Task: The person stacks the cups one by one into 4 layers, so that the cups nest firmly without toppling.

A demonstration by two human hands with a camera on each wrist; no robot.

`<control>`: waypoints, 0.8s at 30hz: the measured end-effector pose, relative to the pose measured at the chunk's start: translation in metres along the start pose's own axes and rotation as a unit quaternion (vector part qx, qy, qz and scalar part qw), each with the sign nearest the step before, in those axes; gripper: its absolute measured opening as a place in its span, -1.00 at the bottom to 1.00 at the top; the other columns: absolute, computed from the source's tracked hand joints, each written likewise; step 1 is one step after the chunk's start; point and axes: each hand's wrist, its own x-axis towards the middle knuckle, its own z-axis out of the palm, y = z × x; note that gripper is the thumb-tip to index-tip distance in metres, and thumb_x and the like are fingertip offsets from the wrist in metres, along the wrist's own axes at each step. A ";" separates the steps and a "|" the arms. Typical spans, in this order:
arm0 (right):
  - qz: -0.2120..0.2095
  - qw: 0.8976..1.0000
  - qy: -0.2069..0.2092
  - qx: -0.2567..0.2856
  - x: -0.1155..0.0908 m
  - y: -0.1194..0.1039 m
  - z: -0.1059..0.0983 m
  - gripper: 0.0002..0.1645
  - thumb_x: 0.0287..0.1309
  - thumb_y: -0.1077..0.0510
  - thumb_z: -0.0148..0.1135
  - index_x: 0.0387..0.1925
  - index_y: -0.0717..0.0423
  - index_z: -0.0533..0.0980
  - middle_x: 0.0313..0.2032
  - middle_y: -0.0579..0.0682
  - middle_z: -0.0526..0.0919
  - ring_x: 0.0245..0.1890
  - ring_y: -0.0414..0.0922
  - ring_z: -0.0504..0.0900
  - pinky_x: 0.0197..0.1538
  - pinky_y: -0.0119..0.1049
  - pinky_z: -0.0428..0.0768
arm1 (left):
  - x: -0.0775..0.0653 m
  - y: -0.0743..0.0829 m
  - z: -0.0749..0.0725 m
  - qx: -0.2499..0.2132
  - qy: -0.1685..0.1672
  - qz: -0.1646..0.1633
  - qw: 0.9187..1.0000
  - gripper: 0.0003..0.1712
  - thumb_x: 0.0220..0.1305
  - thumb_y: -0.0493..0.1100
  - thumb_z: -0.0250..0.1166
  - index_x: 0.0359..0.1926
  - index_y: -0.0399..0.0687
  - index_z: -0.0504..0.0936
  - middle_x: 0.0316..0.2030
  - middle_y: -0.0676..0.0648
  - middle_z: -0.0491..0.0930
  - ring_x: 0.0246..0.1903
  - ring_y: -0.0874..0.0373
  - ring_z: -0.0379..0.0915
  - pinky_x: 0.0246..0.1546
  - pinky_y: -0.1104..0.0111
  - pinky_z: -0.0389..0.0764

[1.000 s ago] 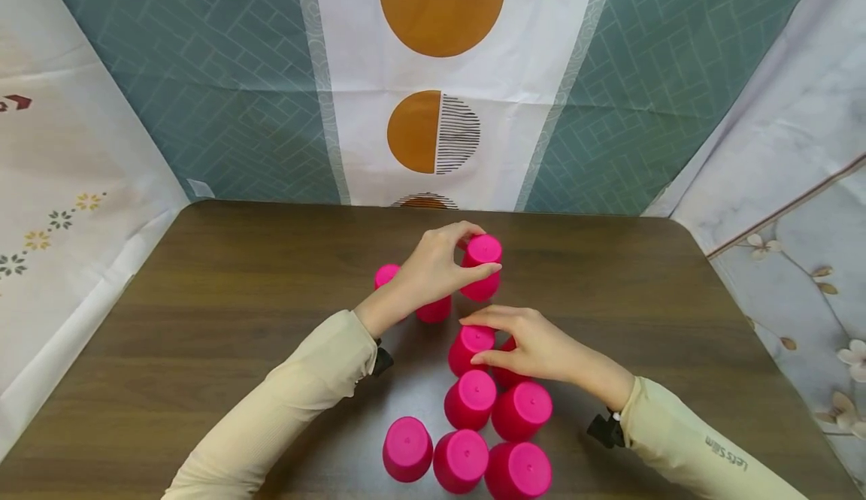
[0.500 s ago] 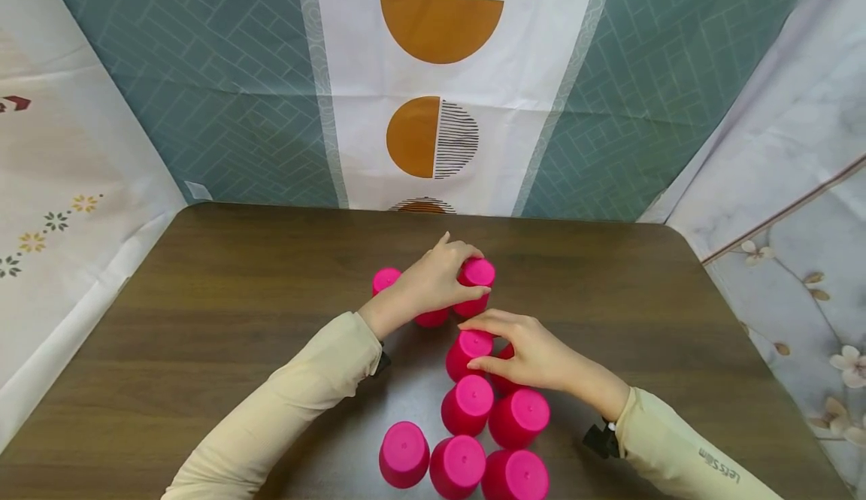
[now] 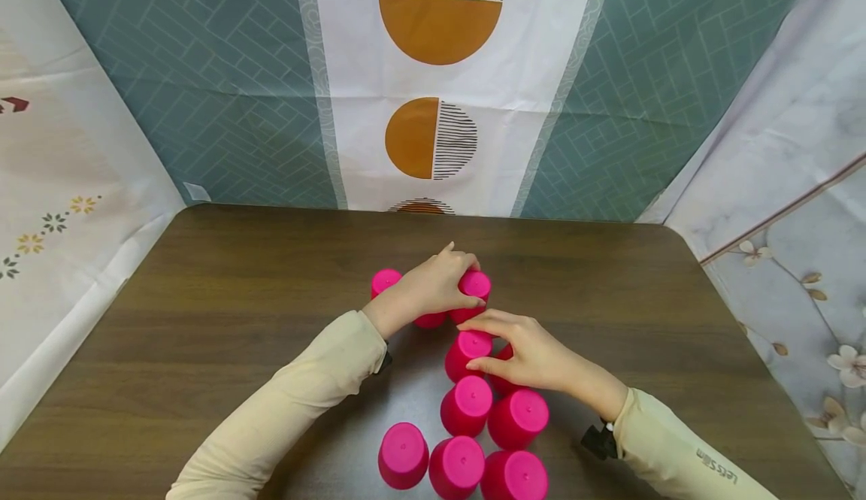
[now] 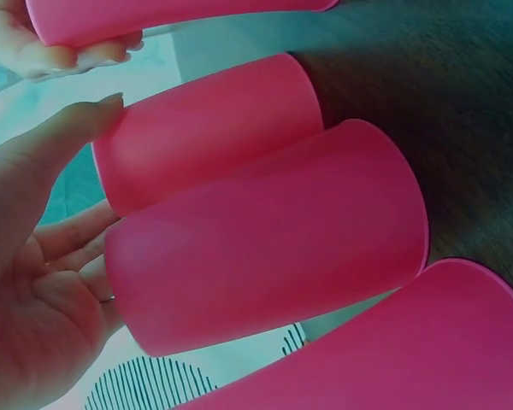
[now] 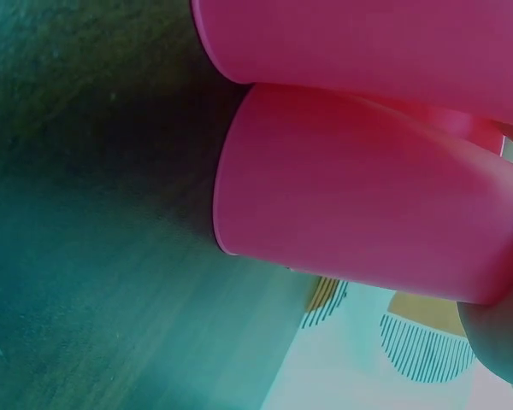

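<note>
In the head view my left hand (image 3: 433, 286) reaches to the far middle of the table and grips an upside-down pink cup (image 3: 476, 284) between thumb and fingers. The left wrist view shows the thumb on the closed end of that cup (image 4: 214, 128), its open rim at the dark tabletop. Closer to me, my right hand (image 3: 524, 350) holds another upturned pink cup (image 3: 468, 350), thumb on the near side and fingers on the far side. In the right wrist view a cup (image 5: 368, 188) stands rim-down, with part of the hand at its closed end.
Left of the gripped cup stands a pink cup (image 3: 386, 280), and another (image 3: 430, 320) shows partly beneath my left wrist. Several more upturned cups, such as the nearest left one (image 3: 403, 455), stand close together in front. Patterned cloths surround the wooden table (image 3: 203, 319).
My left hand has brought its cup down and toward me, close to the one under my right hand. The right hand keeps its grip in place. The head view has tilted slightly.
</note>
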 end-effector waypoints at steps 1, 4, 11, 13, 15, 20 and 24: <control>0.001 1.000 0.000 0.001 0.000 0.000 0.000 -0.36 -0.08 0.02 0.44 0.10 0.06 0.49 0.01 -0.06 0.57 -0.02 -0.15 0.57 -0.16 -0.28 0.64 | 0.000 0.000 0.000 0.001 -0.003 -0.003 1.000 -0.50 0.02 0.01 0.41 -0.07 -0.15 0.51 -0.21 -0.05 0.58 -0.12 0.09 0.49 0.35 0.19 0.11; 0.002 1.000 0.000 0.004 0.000 0.000 0.000 -0.35 -0.08 0.02 0.44 0.10 0.07 0.49 0.01 -0.05 0.57 -0.02 -0.14 0.57 -0.18 -0.28 0.65 | 0.001 -0.001 0.001 0.002 -0.009 -0.001 1.000 -0.50 0.02 0.00 0.41 -0.08 -0.16 0.50 -0.23 -0.05 0.58 -0.16 0.11 0.50 0.36 0.18 0.08; 0.004 1.000 -0.012 -0.009 0.001 -0.002 -0.003 -0.34 -0.09 0.00 0.44 0.09 0.09 0.50 0.00 -0.04 0.58 -0.03 -0.14 0.59 -0.18 -0.26 0.65 | 0.003 -0.001 0.001 0.026 -0.012 0.019 0.999 -0.51 0.03 -0.01 0.41 -0.09 -0.17 0.49 -0.25 -0.05 0.61 -0.22 0.15 0.54 0.36 -0.02 -0.03; 0.009 1.000 -0.019 -0.016 0.002 -0.002 -0.005 -0.34 -0.08 -0.02 0.44 0.09 0.08 0.50 0.00 -0.05 0.59 -0.05 -0.15 0.59 -0.19 -0.28 0.65 | 0.003 -0.001 0.001 0.035 -0.018 0.012 0.999 -0.51 0.04 0.01 0.40 -0.09 -0.13 0.49 -0.24 -0.04 0.61 -0.18 0.15 0.54 0.34 -0.08 -0.05; 0.016 0.999 -0.030 -0.024 0.003 -0.003 -0.006 -0.34 -0.08 -0.04 0.43 0.10 0.08 0.50 0.00 -0.07 0.58 -0.06 -0.17 0.59 -0.20 -0.29 0.64 | 0.003 -0.001 0.001 0.044 -0.024 0.004 0.999 -0.51 0.04 0.03 0.39 -0.08 -0.10 0.48 -0.24 -0.02 0.60 -0.15 0.14 0.52 0.33 -0.12 -0.06; 0.029 0.997 -0.054 -0.048 0.004 -0.006 -0.010 -0.32 -0.06 -0.07 0.41 0.14 0.03 0.47 0.04 -0.09 0.56 -0.03 -0.19 0.58 -0.15 -0.30 0.63 | 0.002 0.000 -0.001 0.055 -0.029 -0.001 0.998 -0.51 0.03 0.06 0.40 -0.08 -0.07 0.48 -0.23 0.00 0.60 -0.14 0.15 0.52 0.31 -0.16 -0.07; 0.009 0.998 -0.043 -0.054 0.002 -0.008 -0.015 -0.31 -0.05 -0.06 0.41 0.15 0.02 0.47 0.06 -0.06 0.56 0.02 -0.15 0.56 -0.13 -0.31 0.63 | 0.002 -0.001 -0.001 0.059 -0.036 -0.001 0.998 -0.43 0.03 0.06 0.40 0.02 -0.06 0.47 -0.11 -0.01 0.59 -0.05 0.14 0.50 0.32 -0.17 -0.11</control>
